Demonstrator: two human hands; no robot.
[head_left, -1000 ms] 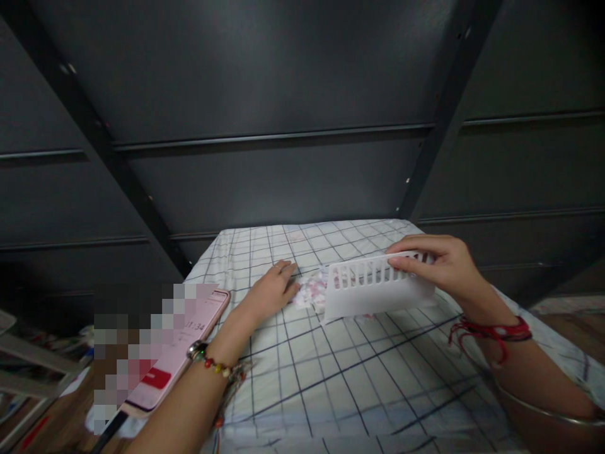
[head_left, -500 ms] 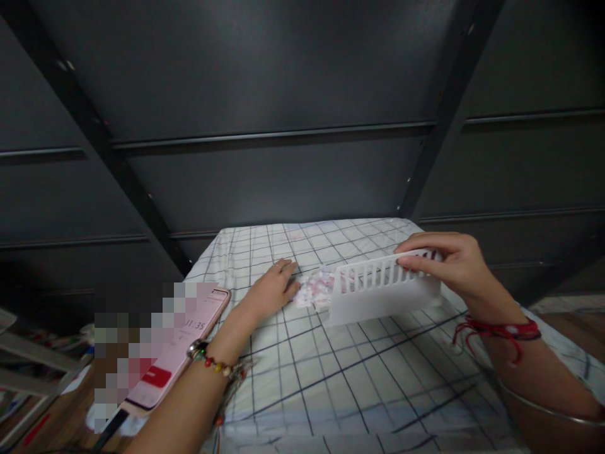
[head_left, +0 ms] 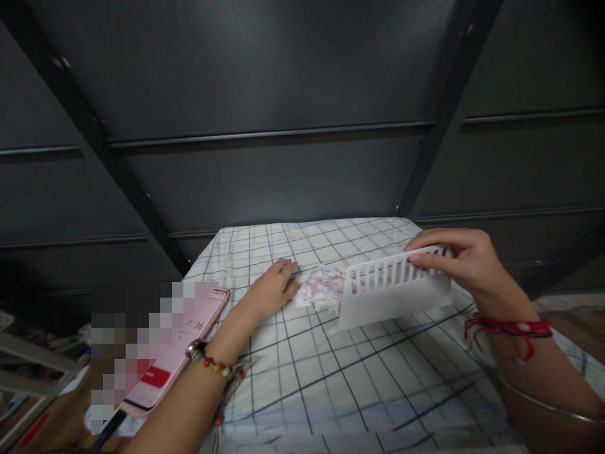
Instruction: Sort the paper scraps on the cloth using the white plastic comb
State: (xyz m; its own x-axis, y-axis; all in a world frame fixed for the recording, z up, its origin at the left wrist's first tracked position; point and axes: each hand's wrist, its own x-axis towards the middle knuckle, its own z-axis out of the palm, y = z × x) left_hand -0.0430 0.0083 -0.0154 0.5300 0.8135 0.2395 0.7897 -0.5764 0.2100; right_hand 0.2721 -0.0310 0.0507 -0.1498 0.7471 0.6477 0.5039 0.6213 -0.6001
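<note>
A white slotted plastic basket is tipped on the cloth, its slotted upper side toward me. My right hand grips its upper right edge, thumb in front and fingers behind. To the basket's left lies a loose heap of white and pink paper scraps. Part of the heap may be hidden behind the basket. My left hand lies open on the cloth at the heap's left side, fingers slightly spread, fingertips at or very near the scraps. It holds nothing.
A white checked cloth covers the table. Left of my forearm lies a pink phone, partly blurred out, with a black cable. Dark panels rise behind the table. A white frame stands at lower left.
My right hand has moved the basket a little to the right, so more of the paper heap shows. My left hand has stayed almost still.
</note>
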